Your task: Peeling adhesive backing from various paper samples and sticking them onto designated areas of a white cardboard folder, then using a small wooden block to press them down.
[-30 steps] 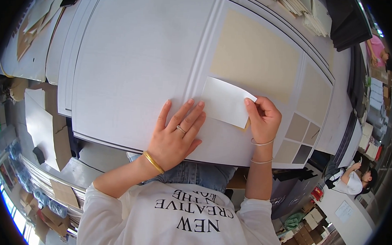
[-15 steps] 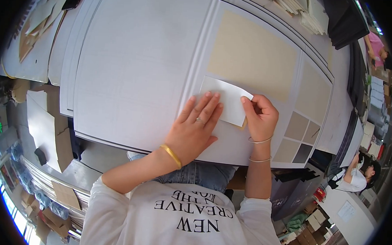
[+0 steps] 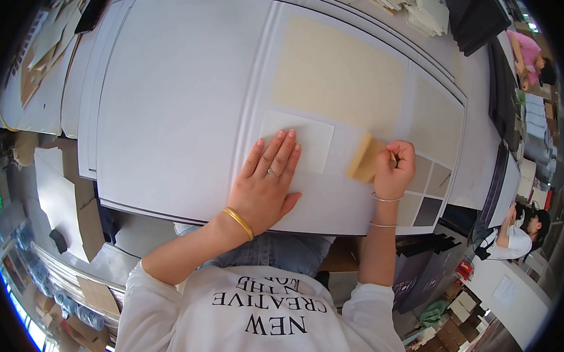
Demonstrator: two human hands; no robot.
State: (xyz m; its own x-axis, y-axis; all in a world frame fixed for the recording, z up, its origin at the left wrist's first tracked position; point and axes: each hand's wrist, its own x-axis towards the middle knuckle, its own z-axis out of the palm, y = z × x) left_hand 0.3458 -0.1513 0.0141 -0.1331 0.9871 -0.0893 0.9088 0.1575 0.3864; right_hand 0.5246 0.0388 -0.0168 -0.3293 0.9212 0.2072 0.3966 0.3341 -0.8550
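Observation:
A white rectangular card (image 3: 312,143) lies flat on a large white board (image 3: 178,108). My left hand (image 3: 266,175) rests on the card's left part, fingers stretched out and pressing flat. Off the card's right side, my right hand (image 3: 395,169) pinches a yellow-brown sheet of backing paper (image 3: 364,159), which is bent and raised from the board. Just beyond the card is a large cream panel (image 3: 340,71) on the same board. Grey and beige squares (image 3: 427,210) sit to the right of my right hand.
Paper stacks (image 3: 421,12) and black boards (image 3: 474,24) stand at the far side. A dark flat device (image 3: 97,7) and loose sheets (image 3: 45,49) lie at the far left. Two other people (image 3: 512,233) are off to the right.
The card's right edge, lifted before, now lies down on the board. My right hand has let go of that edge and moved right, holding the yellow-brown backing paper.

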